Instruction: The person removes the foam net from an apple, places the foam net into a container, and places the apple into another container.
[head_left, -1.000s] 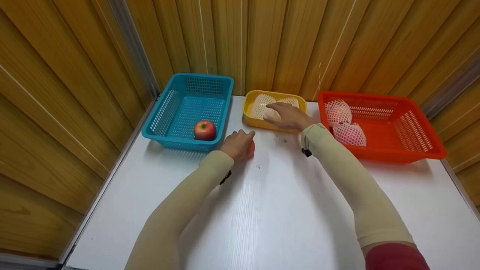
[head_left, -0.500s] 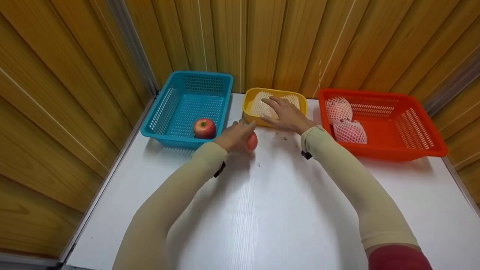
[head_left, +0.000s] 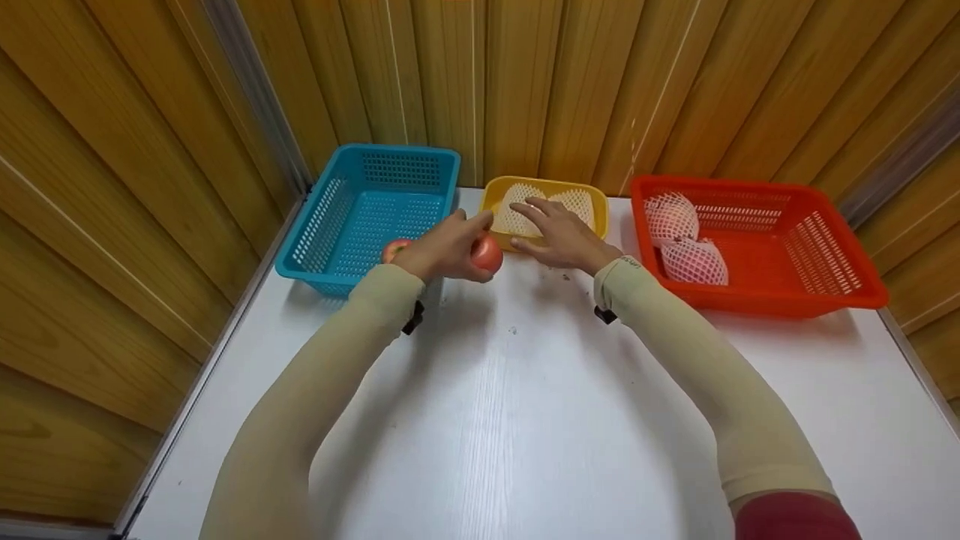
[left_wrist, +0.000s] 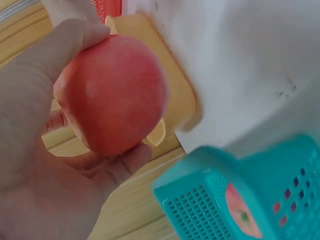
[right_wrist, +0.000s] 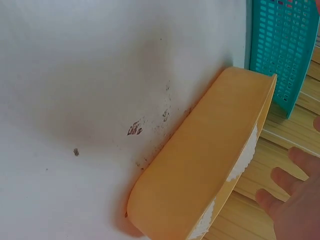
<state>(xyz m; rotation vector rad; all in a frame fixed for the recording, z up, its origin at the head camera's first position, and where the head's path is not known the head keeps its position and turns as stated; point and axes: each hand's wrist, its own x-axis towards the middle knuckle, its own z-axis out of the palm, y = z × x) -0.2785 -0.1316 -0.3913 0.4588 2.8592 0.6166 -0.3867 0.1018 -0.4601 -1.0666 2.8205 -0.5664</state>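
Observation:
A red apple (left_wrist: 117,95) is held in my left hand (head_left: 448,247), thumb on one side and fingers curled round the other. This hand is above the table, beside the near right corner of the blue basket (head_left: 300,271). Behind it a second apple (left_wrist: 242,212) lies in that basket, partly hidden by the hand in the head view. My right hand (head_left: 564,238) hovers over the yellow basket (right_wrist: 192,160) with its fingers spread, holding nothing. White foam nets (head_left: 576,204) lie inside the yellow basket, partly covered by the right hand.
To the right stands a red basket (head_left: 780,300) with two apples in foam nets (head_left: 694,261) at its left end. Wood-grain panels (head_left: 555,82) rise behind and at both sides of the white table (head_left: 525,420). Small dark specks (right_wrist: 135,128) mark the tabletop.
My left hand has lifted the apple off the table and moved up and left toward the blue basket. The right hand has shifted slightly left over the yellow basket.

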